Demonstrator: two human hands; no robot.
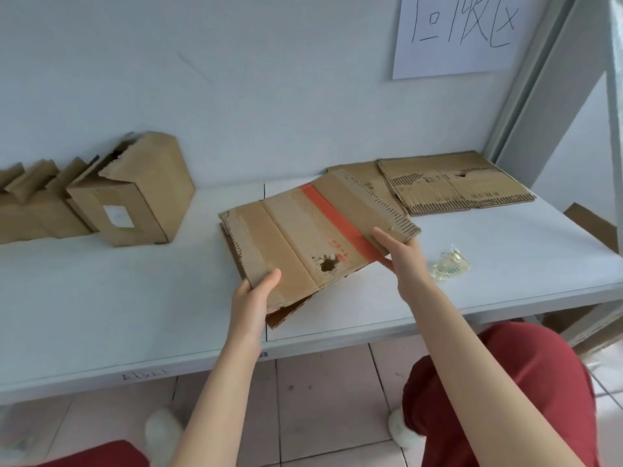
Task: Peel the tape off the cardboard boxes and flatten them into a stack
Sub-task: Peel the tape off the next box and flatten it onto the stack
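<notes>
My left hand [256, 291] and right hand [401, 261] grip one flattened box [317, 237]; flat stack [451, 183] started, several upright boxes [131, 197] not yet done.

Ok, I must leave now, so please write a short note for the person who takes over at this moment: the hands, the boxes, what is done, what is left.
The left grip holds the near left corner of the flattened box. The right grip holds its right edge, thumb on top.
A red strip, seemingly tape, runs across this box.
Done: a flat stack lies at the back right of the shelf. A tape wad lies beside the right grip.
Left: probably peel the red strip, lay this box on the flat stack, then do the standing boxes on the left.
</notes>
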